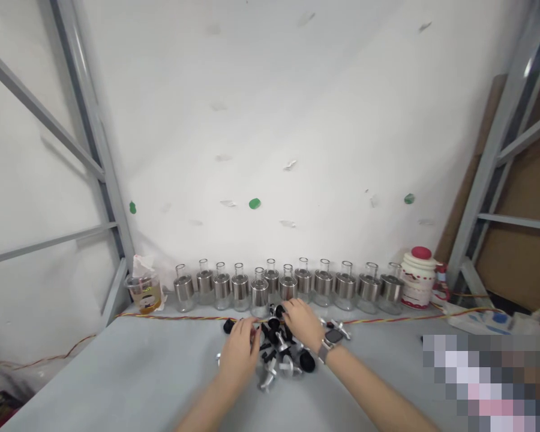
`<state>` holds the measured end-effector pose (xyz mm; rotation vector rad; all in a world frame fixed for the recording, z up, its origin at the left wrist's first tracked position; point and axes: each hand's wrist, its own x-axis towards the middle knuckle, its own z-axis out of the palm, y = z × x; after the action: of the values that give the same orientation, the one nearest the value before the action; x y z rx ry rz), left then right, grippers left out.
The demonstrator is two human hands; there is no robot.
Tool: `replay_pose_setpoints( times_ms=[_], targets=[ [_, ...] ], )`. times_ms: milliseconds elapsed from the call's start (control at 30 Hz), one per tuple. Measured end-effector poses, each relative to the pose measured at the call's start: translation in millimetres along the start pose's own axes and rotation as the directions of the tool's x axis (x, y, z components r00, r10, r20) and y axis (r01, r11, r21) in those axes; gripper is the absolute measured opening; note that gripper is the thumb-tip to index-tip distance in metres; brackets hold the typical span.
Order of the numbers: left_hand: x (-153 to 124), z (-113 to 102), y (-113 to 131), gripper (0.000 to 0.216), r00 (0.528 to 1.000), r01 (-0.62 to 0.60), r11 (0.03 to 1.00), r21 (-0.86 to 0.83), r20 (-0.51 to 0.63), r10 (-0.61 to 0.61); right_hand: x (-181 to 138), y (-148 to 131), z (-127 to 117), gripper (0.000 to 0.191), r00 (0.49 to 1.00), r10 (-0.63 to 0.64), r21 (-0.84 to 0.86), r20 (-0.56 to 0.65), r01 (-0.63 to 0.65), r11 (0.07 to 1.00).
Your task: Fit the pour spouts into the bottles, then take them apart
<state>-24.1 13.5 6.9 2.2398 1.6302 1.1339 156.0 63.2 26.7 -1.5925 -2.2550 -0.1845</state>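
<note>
A pile of black and silver pourer-like stoppers (282, 342) lies on the grey table between my hands. My left hand (239, 349) is at the pile's left side, thumb and fingers a little apart, with nothing visible between them. At the far side of the pile, my right hand (303, 325), wearing a watch on its wrist, has its fingertips closed on a black-topped stopper (279, 311). Its fingers partly cover that piece. Behind the pile stands a row of several glass bottles with metal sleeves (260, 294), their necks uncovered.
A plastic cup of amber liquid (144, 297) stands at the left end of the bottles; a white jar with a red lid (418, 279) stands at the right end. A red-and-yellow wire (184, 318) runs along the table's back. Metal frame posts (112, 210) flank the white wall.
</note>
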Motion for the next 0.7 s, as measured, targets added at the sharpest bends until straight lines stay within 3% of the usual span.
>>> replay_pose_setpoints(
  times_ms=[233,367,500,600,700],
  targets=[
    [-3,0,7,0.024,0.999,-0.049,0.999,-0.011,0.014,0.049,23,-8,24,0.015,0.999,0.046,-0.073,0.023,-0.044,0.996],
    [-3,-3,8,0.025,1.000,-0.023,0.994,-0.106,-0.004,0.022,16,-12,7,0.013,1.000,0.013,-0.079,-0.013,-0.014,0.997],
    [0,-6,8,0.034,0.997,0.039,0.966,-0.256,-0.049,-0.053,-16,-10,-21,0.024,0.995,-0.061,-0.029,-0.083,0.059,0.998],
    [-1,-5,10,0.053,1.000,0.014,0.937,-0.350,0.013,-0.010,-46,-9,-29,0.030,0.985,-0.088,0.362,-0.147,0.136,0.922],
    [-4,-1,16,0.056,0.992,-0.041,0.913,-0.406,0.093,0.086,-64,-10,-28,0.031,0.996,-0.005,0.653,-0.085,0.060,0.755]
  ],
)
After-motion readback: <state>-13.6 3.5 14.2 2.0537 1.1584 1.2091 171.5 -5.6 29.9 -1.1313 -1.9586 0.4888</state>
